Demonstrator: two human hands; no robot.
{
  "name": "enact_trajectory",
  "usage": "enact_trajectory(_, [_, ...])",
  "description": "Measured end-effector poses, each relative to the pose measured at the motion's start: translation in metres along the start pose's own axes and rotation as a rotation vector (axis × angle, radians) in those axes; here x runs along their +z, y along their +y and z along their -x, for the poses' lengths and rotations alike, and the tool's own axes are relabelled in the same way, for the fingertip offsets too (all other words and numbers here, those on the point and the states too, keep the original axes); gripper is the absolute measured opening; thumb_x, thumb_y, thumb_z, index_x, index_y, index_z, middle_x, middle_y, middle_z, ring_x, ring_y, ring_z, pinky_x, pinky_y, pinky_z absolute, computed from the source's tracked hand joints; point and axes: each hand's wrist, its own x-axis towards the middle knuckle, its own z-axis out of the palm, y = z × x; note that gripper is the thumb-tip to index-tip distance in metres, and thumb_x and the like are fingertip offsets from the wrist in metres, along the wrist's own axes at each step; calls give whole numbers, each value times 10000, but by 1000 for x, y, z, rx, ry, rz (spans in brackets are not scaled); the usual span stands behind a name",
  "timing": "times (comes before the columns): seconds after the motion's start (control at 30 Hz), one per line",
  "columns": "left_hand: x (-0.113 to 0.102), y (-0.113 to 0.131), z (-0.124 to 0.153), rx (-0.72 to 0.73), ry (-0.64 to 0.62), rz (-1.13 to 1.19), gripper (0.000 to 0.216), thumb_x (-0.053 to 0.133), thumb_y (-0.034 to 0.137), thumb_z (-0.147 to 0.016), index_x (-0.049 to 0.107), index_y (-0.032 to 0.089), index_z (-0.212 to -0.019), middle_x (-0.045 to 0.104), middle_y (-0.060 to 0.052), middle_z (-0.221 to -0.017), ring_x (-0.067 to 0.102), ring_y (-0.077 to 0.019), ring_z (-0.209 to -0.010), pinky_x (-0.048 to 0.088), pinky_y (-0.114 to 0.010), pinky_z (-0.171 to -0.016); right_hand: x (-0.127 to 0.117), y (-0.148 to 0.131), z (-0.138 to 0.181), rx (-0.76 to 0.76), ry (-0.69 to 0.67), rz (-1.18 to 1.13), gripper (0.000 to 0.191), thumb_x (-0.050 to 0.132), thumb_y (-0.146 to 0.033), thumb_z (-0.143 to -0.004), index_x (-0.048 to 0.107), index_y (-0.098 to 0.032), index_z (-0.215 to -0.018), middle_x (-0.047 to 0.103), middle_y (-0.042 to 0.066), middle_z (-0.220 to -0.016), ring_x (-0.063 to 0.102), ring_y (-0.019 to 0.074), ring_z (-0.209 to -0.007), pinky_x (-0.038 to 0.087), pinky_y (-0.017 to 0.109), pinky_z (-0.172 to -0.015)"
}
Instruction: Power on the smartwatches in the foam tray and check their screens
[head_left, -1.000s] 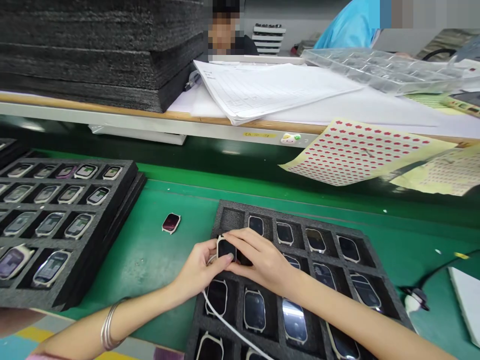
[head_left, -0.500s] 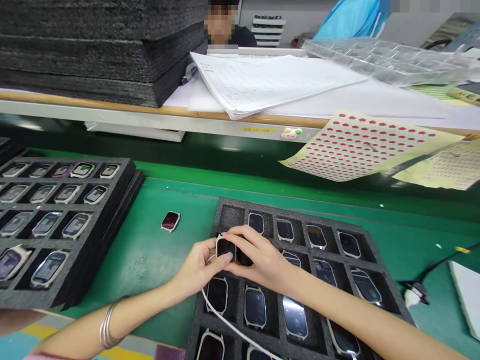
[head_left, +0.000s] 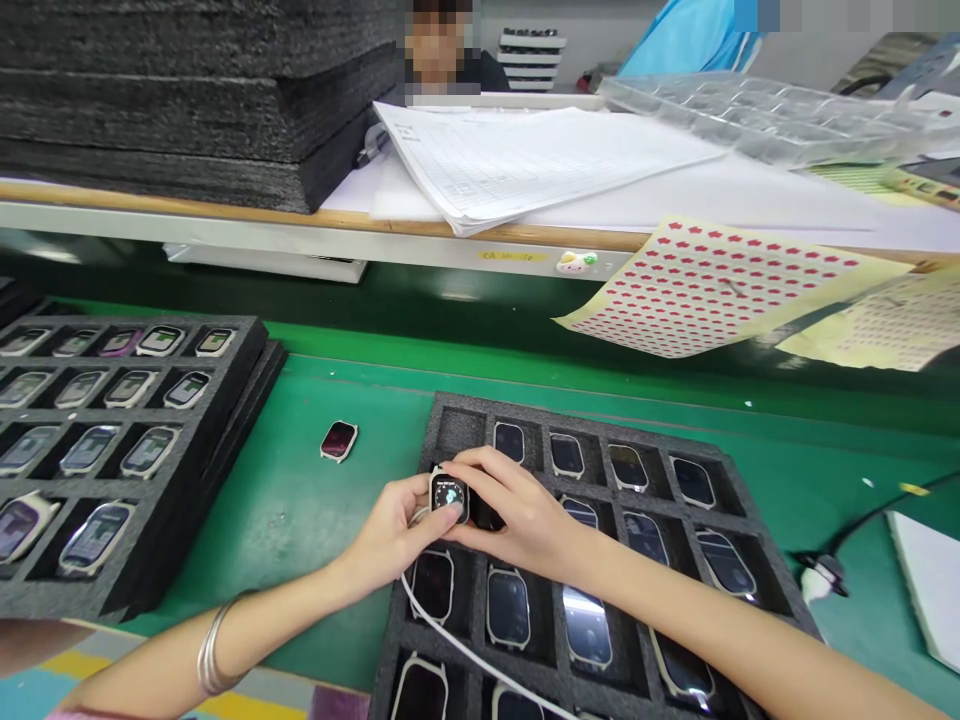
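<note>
Both hands hold one smartwatch body [head_left: 450, 492] above the near tray, its screen lit with a round dial and a blue-green mark. My left hand [head_left: 397, 525] grips its left side, thumb at the lower edge. A white cable [head_left: 457, 640] runs from under this hand across the tray; its end is hidden. The fingers of my right hand [head_left: 517, 510] close on the watch's top and right side. Below lies a dark foam tray [head_left: 433, 428] with watch bodies in its compartments, such as a dark-screened one [head_left: 508, 607]. Another watch body [head_left: 339, 441] lies alone on the green mat.
On the left, a second foam tray [head_left: 169, 505] holds several watch bodies. A shelf above carries stacked black foam [head_left: 150, 110], papers [head_left: 525, 160] and clear plastic trays [head_left: 765, 115]. A sticker sheet [head_left: 712, 290] hangs from its edge. Behind sits a person [head_left: 487, 75]. A black cable [head_left: 862, 525] lies right.
The screen of the held watch was dark and now shows a lit dial. Both hands keep nearly the same grip. The whole view has shifted slightly.
</note>
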Motion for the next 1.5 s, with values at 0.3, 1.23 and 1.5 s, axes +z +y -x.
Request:
enact_trajectory(0.3, [1, 0, 1, 14, 13, -45, 234, 608, 331, -849, 588, 104, -902, 578, -36, -803, 508, -148, -743, 407, -254, -690, 3, 0, 0, 3, 48, 57, 362, 610, -314, -887, 532, -125, -1185, 590, 132, -1006, 582, 243, -901, 538, 409, -753])
enact_trajectory(1.23, [4, 2, 7, 46, 18, -68, 392, 644, 400, -814, 533, 164, -1106, 559, -14, -853, 442, -98, -610, 378, -210, -561, -15, 4, -11, 77, 77, -147, 401, 718, -263, -808, 533, -167, -1151, 535, 106, -1112, 522, 242, -1051, 459, 397, -901])
enact_trajectory(1.5, [7, 4, 7, -36, 48, -87, 351, 625, 341, -837, 482, 192, -1121, 563, -21, -973, 347, -28, -476, 316, -164, -410, -29, 29, -18, 260, -55, 317, 444, 752, -298, -786, 570, -136, -1157, 568, 124, -1090, 522, 279, -978, 457, 440, -836])
